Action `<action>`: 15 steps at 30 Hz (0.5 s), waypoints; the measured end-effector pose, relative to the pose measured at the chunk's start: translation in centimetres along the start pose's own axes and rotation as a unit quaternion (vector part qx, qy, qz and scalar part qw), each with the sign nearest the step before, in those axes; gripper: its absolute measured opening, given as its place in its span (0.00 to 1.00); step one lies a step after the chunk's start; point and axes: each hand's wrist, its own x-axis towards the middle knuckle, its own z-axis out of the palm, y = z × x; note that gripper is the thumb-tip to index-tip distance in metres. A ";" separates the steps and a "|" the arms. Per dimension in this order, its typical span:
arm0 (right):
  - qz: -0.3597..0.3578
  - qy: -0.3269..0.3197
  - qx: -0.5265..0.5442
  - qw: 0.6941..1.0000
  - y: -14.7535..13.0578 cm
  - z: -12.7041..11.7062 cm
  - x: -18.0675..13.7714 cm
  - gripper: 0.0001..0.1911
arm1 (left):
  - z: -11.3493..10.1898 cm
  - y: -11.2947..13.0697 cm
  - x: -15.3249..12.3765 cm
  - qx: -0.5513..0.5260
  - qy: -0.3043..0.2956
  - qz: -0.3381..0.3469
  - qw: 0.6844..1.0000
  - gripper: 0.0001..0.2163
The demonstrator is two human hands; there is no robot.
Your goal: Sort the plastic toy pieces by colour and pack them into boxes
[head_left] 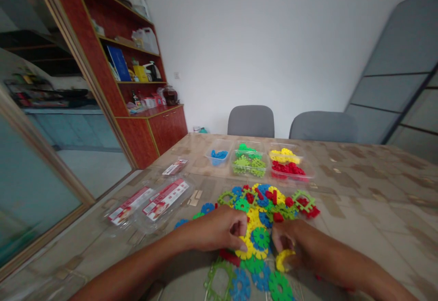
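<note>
My left hand (222, 229) is closed in a pinch at the left edge of a yellow notched disc (252, 249) in the pile. Curled around another yellow notched piece (284, 261), my right hand (294, 241) is at the pile's right side, and its fingers partly hide that piece. Between the hands, a green notched disc (261, 238) lies on top of yellow ones. The heap also has blue discs (241, 284), red pieces (230, 257) and a light-green square frame piece (219, 280) near the front.
Behind the pile stand clear plastic boxes: one with blue pieces (219, 155), one pair with green pieces (249, 166), another with yellow (284, 155) and red pieces (288, 171). Clear lids with red-white labels (165, 199) lie at left. Two grey chairs (251, 120) are beyond the table.
</note>
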 end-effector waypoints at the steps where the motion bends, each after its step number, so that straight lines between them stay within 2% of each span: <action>1: -0.010 -0.002 0.029 1.000 -0.1 0.0 0.2 0.11 | 0.1 0.0 0.1 -0.018 0.016 0.000 1.000 0.11; 3: -0.037 0.008 0.096 0.995 -0.2 0.1 0.6 0.07 | 0.5 -0.2 0.4 -0.066 0.038 -0.010 0.997 0.12; 8: -0.078 0.072 0.183 0.977 -0.5 1.1 1.9 0.06 | 1.7 -0.7 1.1 -0.237 0.013 -0.042 0.971 0.17; 15: -0.113 0.089 0.256 0.956 -0.8 2.2 2.5 0.07 | 2.0 -0.9 1.3 -0.295 0.026 -0.012 0.955 0.20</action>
